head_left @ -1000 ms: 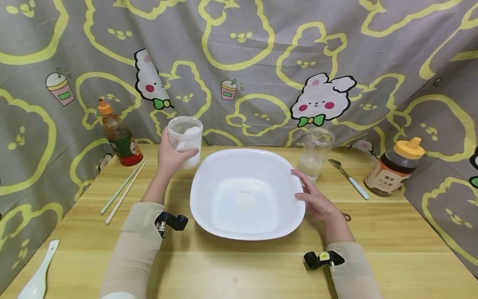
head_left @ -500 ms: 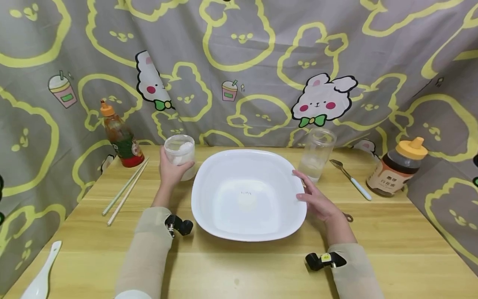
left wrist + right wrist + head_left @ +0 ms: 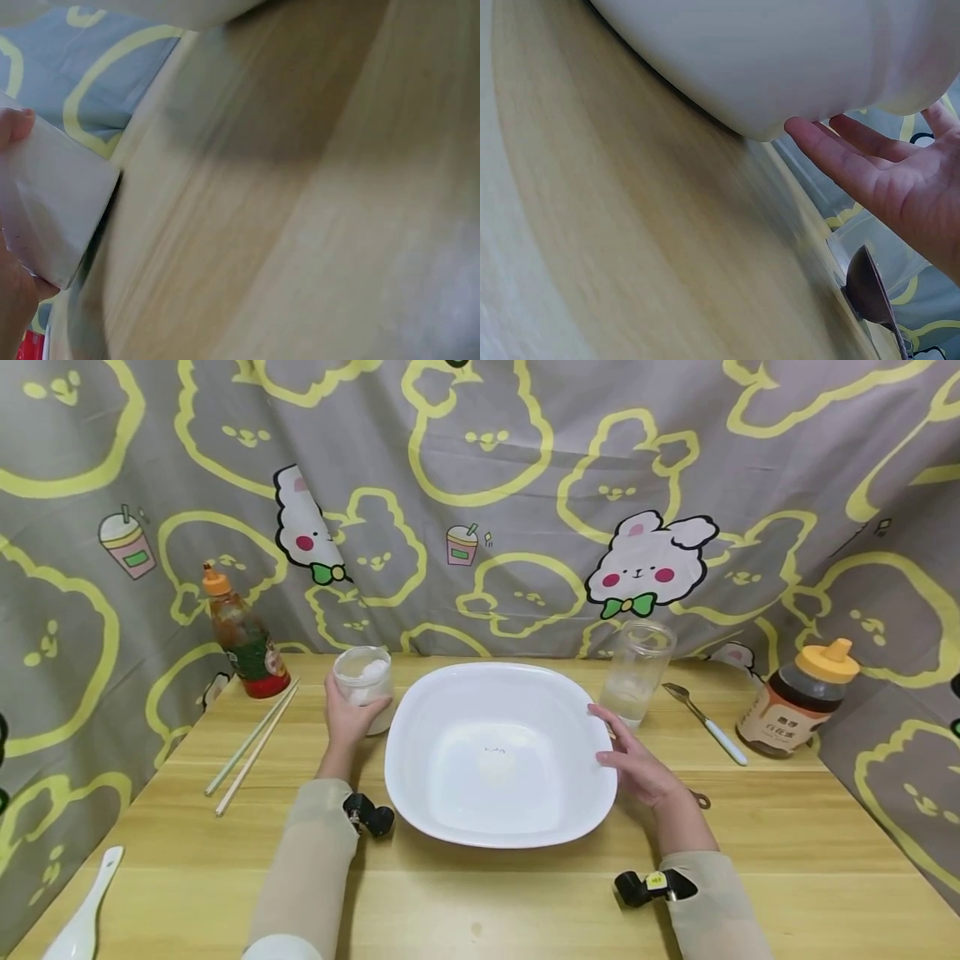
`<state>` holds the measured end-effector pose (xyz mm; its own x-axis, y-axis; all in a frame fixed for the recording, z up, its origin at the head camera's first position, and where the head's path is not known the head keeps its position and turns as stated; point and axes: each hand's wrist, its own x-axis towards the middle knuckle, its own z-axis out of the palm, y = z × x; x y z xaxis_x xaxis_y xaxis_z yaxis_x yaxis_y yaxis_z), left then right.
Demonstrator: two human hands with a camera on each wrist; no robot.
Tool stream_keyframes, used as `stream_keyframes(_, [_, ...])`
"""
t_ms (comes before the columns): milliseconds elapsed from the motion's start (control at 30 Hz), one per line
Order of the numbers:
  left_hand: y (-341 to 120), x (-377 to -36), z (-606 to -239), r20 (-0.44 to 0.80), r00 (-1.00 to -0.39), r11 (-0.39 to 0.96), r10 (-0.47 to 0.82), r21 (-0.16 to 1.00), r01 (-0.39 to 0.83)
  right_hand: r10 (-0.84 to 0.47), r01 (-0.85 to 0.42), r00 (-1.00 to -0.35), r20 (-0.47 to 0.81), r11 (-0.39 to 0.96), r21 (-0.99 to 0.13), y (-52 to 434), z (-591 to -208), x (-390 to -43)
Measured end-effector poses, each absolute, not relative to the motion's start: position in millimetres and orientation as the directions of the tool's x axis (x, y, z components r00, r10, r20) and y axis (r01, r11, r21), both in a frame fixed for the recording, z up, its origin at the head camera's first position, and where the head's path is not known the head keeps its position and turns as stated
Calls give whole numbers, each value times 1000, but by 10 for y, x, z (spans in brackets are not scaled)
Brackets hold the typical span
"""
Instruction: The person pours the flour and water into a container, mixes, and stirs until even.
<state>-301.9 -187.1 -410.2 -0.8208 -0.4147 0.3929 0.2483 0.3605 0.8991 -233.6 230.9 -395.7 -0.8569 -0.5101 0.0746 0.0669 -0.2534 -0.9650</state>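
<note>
In the head view my left hand (image 3: 347, 718) grips a translucent white jar (image 3: 367, 672) with white lumps inside, left of a wide white basin (image 3: 498, 777). The left wrist view shows the jar (image 3: 64, 199) from the side, its base right at the tabletop, thumb and fingers wrapped round it. On the basin's right side rests my right hand (image 3: 637, 768), fingers extended against the rim and outer wall. From the right wrist, those fingertips touch the underside of the basin wall (image 3: 810, 60). Nothing lies inside the basin apart from a small printed mark on its floor.
A sauce bottle (image 3: 247, 643) and two chopsticks (image 3: 251, 747) are at left, a white spoon (image 3: 86, 910) nearer. Right of the basin stand a glass of water (image 3: 636, 681), a blue-handled fork (image 3: 705, 722) and a honey bottle (image 3: 798, 702). A dark ladle (image 3: 870, 289) lies beside my right hand.
My left hand has lowered the jar from above the table's back left down to the tabletop beside the basin. The right hand has stayed at the basin's rim.
</note>
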Motion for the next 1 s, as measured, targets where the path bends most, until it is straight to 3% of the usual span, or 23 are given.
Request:
stream_keyframes(433, [-1921,-3036,-4154,364,-825,375,-432,905,203,-506,69,-860,69,-249,-966,2302,-3945,-2338])
stream_keyframes(667, [-1886,-2977,-4055,385,-834,331,-394,906,262,-489,88,-871,51,-256,-963,2305,-3928,-2339])
stream_keyframes(767, [-1834,-2860,-3959,447,-792,391,-417,874,287,-486,84,-873,51,-251,-964,2303,-3922,-2337])
stream_keyframes(867, [-1754,-2699,-3844,612,-678,522,-407,765,377,-489,81,-871,54,-251,-965,2302,-3924,-2334])
stream_keyframes(933, [-1692,-2584,-3771,724,-599,595,-343,660,458,-491,80,-870,54,-248,-966,2301,-3930,-2332])
stream_keyframes(1000, [-1631,-2473,-3722,777,-579,597,-247,593,540,-493,81,-869,53,-246,-966,2301,-3937,-2330])
